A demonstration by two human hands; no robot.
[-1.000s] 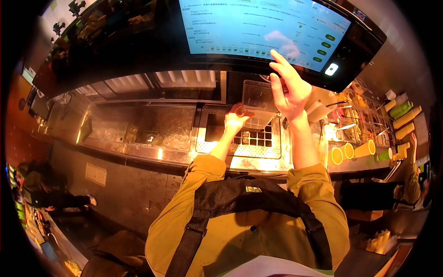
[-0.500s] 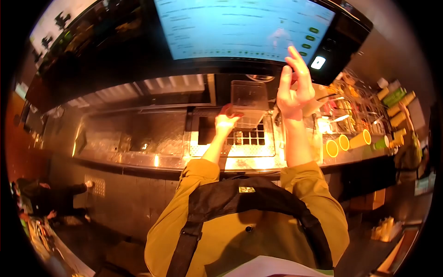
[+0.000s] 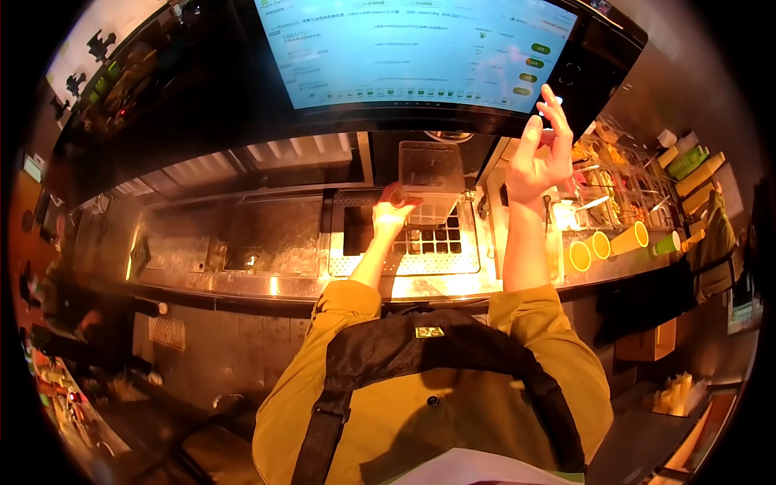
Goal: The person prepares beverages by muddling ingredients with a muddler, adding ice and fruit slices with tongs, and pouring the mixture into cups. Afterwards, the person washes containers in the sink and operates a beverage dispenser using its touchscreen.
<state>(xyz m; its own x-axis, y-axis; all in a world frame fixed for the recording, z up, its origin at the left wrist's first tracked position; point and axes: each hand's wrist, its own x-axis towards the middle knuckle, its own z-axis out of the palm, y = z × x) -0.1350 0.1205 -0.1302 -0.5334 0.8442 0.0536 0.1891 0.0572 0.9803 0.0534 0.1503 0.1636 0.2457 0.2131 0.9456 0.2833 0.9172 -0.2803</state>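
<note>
A clear plastic container (image 3: pixel 431 174) is gripped at its left side by my left hand (image 3: pixel 392 212), above a metal drip tray with a square grid (image 3: pixel 436 240). My right hand (image 3: pixel 540 162) is raised near the lower right edge of a lit touchscreen (image 3: pixel 412 56), its fingers apart and pointing up, with nothing held. Whether a fingertip touches the screen cannot be made out. The screen shows rows of small text and green buttons at its right.
Yellow cups (image 3: pixel 600 245) and a green-and-white cup (image 3: pixel 666 243) lie along the counter at the right, beside a rack of bottles and tools (image 3: pixel 618 182). A steel sink (image 3: pixel 283 230) is left of the tray. Another person (image 3: pixel 77 311) is at the far left.
My right hand has moved right along the screen's lower edge toward its corner. My left hand keeps its hold on the container. The view has shifted slightly.
</note>
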